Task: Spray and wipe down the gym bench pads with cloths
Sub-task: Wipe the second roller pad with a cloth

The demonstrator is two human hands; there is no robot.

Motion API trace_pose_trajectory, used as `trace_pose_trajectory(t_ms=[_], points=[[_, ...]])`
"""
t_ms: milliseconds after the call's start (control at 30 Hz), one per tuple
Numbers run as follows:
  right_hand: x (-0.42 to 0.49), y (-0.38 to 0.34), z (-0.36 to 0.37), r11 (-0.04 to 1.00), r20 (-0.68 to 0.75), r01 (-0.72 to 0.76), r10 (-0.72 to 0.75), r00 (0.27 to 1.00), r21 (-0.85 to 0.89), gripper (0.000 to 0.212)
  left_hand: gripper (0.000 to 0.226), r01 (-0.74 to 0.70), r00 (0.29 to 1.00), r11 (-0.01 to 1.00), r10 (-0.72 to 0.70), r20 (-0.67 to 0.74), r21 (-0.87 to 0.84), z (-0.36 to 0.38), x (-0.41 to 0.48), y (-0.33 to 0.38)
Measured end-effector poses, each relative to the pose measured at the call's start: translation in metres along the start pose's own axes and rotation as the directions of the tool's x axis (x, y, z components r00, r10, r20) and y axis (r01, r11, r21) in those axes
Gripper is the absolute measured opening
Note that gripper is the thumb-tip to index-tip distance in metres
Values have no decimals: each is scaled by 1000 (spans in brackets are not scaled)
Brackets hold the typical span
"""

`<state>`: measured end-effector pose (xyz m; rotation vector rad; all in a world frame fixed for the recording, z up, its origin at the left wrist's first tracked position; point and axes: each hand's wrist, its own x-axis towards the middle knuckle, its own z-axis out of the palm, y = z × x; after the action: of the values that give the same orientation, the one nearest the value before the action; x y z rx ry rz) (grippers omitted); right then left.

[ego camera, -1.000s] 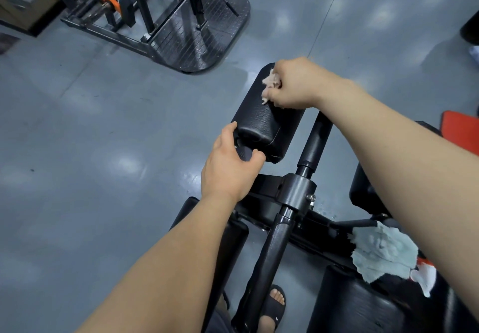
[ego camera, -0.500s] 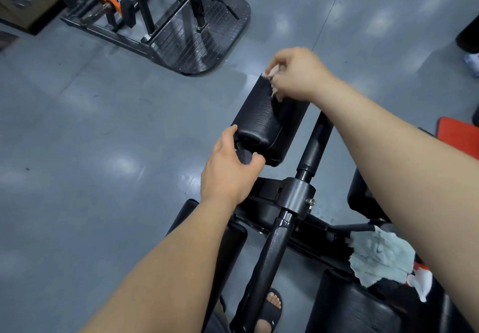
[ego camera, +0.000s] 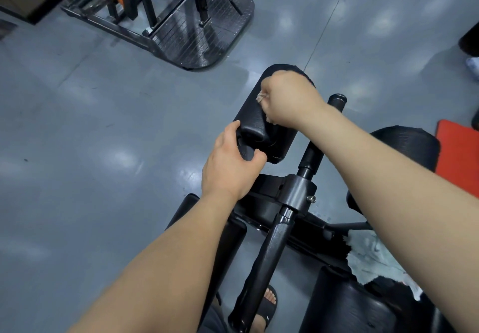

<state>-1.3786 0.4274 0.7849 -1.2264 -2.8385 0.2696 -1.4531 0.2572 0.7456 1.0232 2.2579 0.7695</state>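
A black roller pad (ego camera: 255,116) sticks out from the bench frame at mid-frame. My right hand (ego camera: 290,100) lies on top of it, fingers curled round a small pale cloth (ego camera: 260,96) that peeks out on the left of the fist. My left hand (ego camera: 229,166) grips the near end of the pad and its black end cap. A second, light blue-grey cloth (ego camera: 373,257) lies crumpled on the bench at lower right. No spray bottle can be clearly made out.
The black centre post (ego camera: 272,255) of the bench runs down between my arms. Other black pads sit at the right (ego camera: 407,143), lower left (ego camera: 228,236) and lower right (ego camera: 342,304). A black machine platform (ego camera: 202,37) stands on the grey floor behind. A red mat (ego camera: 458,154) lies at right.
My right hand with the cloth went to the far end of the pad, then came back toward me along its top. My left hand has kept its grip on the near end.
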Motion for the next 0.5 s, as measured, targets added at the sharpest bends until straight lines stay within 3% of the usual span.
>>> trace_pose_trajectory(t_ms=[133,267,400,500], points=[[-23,-23,1,989,50,101,-107,993,107,25,78,8,1000,1000,-8,-7,21,1,1,-1],[-33,-20,-6,962,143,109,-148,979,251,23,79,14,1000,999,-14,-2,38,2,3,-1],[-24,7,-14,969,208,104,-152,966,224,25,75,-3,1000,999,2,7,33,2,2,-3],[-3,32,-13,988,135,27,-48,990,154,35,71,-24,1000,999,25,-5,25,2,1,-4]])
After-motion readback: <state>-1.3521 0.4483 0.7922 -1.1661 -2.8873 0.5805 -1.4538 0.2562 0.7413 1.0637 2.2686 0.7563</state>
